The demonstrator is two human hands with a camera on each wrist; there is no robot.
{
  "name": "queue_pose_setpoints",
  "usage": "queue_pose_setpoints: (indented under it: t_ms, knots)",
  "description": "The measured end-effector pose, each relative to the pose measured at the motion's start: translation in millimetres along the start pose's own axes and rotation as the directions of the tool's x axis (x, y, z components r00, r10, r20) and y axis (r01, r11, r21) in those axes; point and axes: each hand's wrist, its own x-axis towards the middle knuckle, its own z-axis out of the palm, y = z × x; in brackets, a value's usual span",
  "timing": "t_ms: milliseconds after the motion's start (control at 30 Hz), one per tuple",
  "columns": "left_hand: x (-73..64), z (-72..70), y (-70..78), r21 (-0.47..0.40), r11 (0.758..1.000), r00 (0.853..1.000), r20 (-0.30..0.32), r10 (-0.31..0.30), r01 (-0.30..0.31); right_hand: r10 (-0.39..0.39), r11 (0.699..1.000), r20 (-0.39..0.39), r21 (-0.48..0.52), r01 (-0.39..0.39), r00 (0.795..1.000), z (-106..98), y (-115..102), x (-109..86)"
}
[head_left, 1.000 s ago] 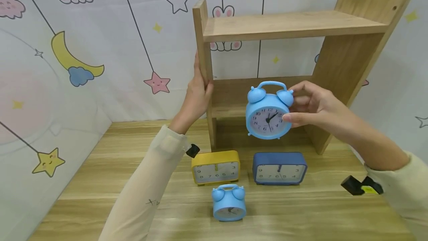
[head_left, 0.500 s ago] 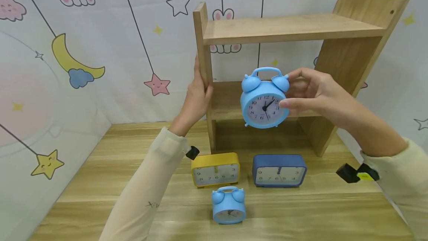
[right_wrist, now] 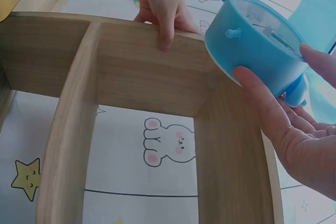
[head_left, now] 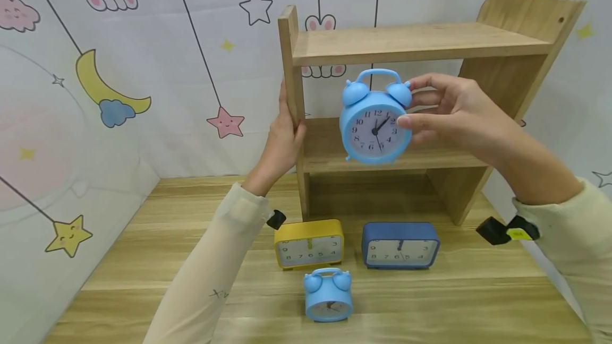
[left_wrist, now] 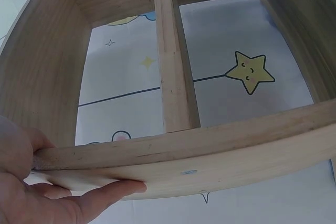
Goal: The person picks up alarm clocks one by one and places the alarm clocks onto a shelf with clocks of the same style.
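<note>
My right hand (head_left: pixel 451 110) holds a light blue twin-bell alarm clock (head_left: pixel 375 130) by its right side, thumb on the front rim and fingers behind. The clock is upright in the air before the middle level of a small wooden shelf (head_left: pixel 421 41), its dial facing me. In the right wrist view the clock (right_wrist: pixel 257 40) shows its rounded body and little feet. My left hand (head_left: pixel 283 139) grips the shelf's left side panel (head_left: pixel 292 68). Seen from the left wrist, the hand (left_wrist: pixel 47 198) has the panel's edge between thumb and fingers.
On the wooden table (head_left: pixel 191 200), a yellow rectangular clock (head_left: pixel 309 243) and a dark blue rectangular clock (head_left: pixel 400 244) stand before the shelf. A second light blue bell clock (head_left: pixel 328 296) stands nearer to me. A printed cloth (head_left: pixel 191 68) hangs behind.
My right hand has lifted the light blue alarm clock higher and slightly left, from low before the shelf to around its middle board. The left hand has stayed on the panel.
</note>
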Motion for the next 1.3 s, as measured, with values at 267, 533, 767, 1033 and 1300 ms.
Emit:
queue_pose_setpoints:
  t_ms: [267, 533, 767, 1033, 1300]
  knots:
    - [0.5, -1.5, 0.4, -0.011, 1.000, 1.000, 0.008, -0.004, 0.004, 0.002, 1.000, -0.006, 0.023, -0.002, 1.000, 3, -18, 15.1]
    - [0.5, -0.9, -0.5, -0.015, 1.000, 1.000, -0.001, 0.004, -0.004, -0.047, 0.994, -0.032, 0.099, 0.050, 0.998, 0, -32, 32.5]
    - [0.2, -1.8, -1.9, -0.018, 1.000, 1.000, 0.004, -0.010, 0.010, -0.085, 0.969, -0.039, 0.228, 0.092, 0.996, -1, -40, 47.2]
    - [1.0, -1.1, -3.3, -0.026, 1.000, 1.000, -0.006, 0.003, -0.004, -0.112, 0.940, -0.044, 0.319, 0.121, 0.993, -5, -48, 64.2]
    - [0.1, -0.9, -4.2, -0.015, 0.999, 1.000, -0.010, 0.028, -0.028, -0.070, 0.950, -0.103, 0.298, 0.098, 0.992, -12, -59, 81.4]
